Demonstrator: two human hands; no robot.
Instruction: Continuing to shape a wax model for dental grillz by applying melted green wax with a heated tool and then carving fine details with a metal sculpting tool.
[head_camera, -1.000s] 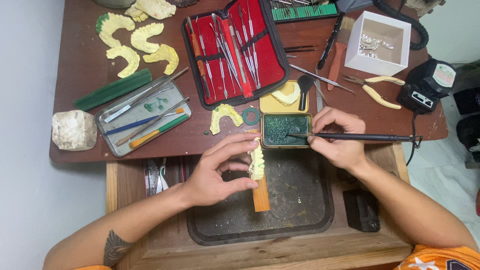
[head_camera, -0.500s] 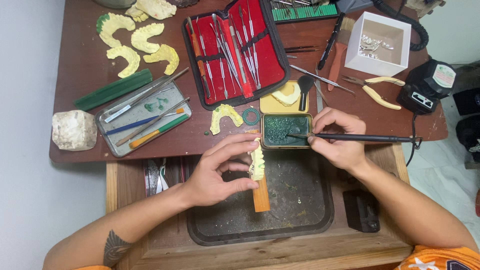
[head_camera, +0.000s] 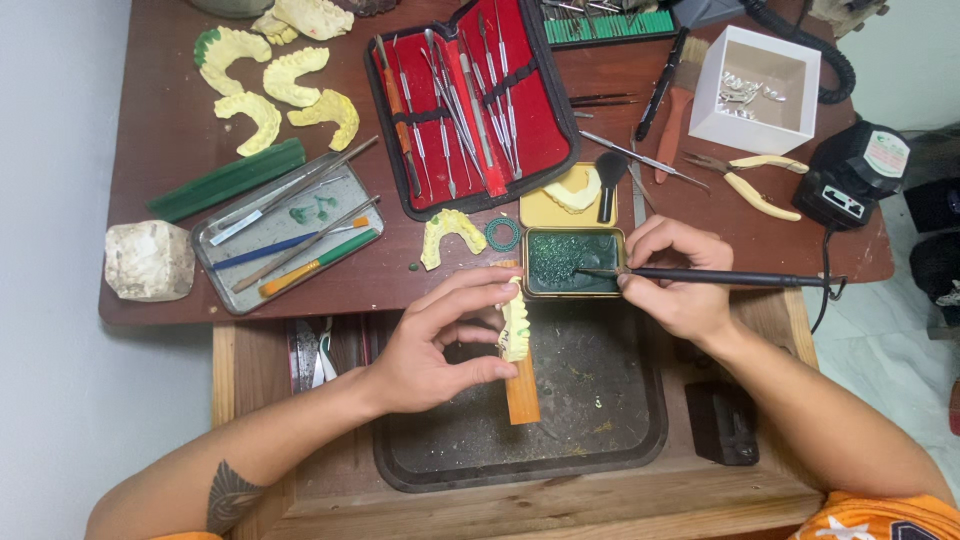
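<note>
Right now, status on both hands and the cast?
Left hand pinching yellow dental cast over orange block. Right hand holds black wax tool, tip in green wax tin. Nothing blocking.

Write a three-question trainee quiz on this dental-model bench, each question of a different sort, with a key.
1. True or false: the left hand holds a yellow dental cast over the orange block.
2. Where does the tip of the black corded tool in the right hand rest? A) red instrument case B) green wax tin C) white box
3. Fill in: the metal tray lies to the ___ of the red instrument case.

Key: 1 true; 2 B; 3 left
</note>
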